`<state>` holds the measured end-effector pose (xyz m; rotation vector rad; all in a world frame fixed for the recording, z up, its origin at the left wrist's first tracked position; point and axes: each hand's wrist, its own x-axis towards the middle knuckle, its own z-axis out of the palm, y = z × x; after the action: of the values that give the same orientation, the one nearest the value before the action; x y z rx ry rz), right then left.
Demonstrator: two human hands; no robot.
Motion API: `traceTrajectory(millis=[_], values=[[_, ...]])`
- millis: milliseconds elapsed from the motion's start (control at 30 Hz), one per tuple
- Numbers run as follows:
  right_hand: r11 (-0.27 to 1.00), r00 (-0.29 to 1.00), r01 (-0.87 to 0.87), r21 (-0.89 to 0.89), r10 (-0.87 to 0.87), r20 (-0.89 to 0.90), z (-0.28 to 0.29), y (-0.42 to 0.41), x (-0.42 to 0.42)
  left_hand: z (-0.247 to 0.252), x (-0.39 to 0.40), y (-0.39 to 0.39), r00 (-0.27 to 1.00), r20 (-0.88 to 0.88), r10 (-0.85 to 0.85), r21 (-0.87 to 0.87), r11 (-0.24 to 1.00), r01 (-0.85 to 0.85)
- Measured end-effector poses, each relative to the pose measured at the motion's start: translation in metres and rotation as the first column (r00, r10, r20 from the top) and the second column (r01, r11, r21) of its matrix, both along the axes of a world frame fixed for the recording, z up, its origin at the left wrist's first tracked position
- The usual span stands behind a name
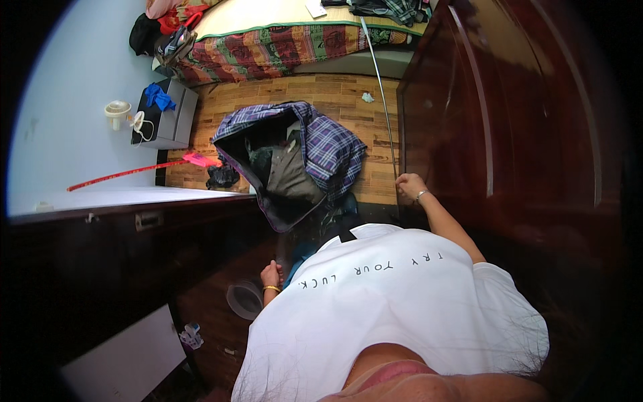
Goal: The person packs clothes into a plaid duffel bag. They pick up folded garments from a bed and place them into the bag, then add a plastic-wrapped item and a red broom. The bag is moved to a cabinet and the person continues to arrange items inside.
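Observation:
In front of me a large plaid storage bag lies on the floor with its top gaping. Folded brownish-grey clothing shows inside it, with darker contents behind. My right hand, a silver bracelet at its wrist, is closed around the near end of a long thin metal pole. That pole stretches away towards the bed's edge. Low at my left side, my left hand has its fingers curled, and I see nothing in it. A translucent plastic tub is beside that hand, lower down.
A glossy dark-red wardrobe bounds the right. Across the room is a bed with clothes on it. A small cabinet, a red-handled broom and a black plastic bag stand left. White crumpled litter lies near the pole.

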<state>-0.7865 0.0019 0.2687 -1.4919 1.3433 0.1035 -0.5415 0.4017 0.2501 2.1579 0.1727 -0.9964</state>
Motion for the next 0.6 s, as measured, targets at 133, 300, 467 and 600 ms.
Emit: traceTrajectory(millis=[133,300,467,600], values=[[0.999,0.999,0.035,-0.001,-0.035,0.001,-0.012,-0.032,-0.007,0.007,0.03,-0.027,0.998,-0.045,0.042,-0.025,0.999,-0.043],[0.985,0.985,0.161,0.066,-0.156,-0.077,-0.002,-0.046,-0.011,0.024,0.057,-0.068,0.989,0.068,-0.131,-0.038,0.99,0.134],[0.958,0.959,0.258,0.128,-0.237,-0.158,-0.001,-0.053,-0.014,0.012,0.077,-0.09,0.998,-0.05,0.032,-0.053,0.998,-0.035],[0.974,0.959,0.2,0.104,-0.172,-0.226,-0.017,-0.077,-0.02,0.004,0.088,-0.109,0.989,-0.103,0.111,-0.034,0.993,-0.115]])
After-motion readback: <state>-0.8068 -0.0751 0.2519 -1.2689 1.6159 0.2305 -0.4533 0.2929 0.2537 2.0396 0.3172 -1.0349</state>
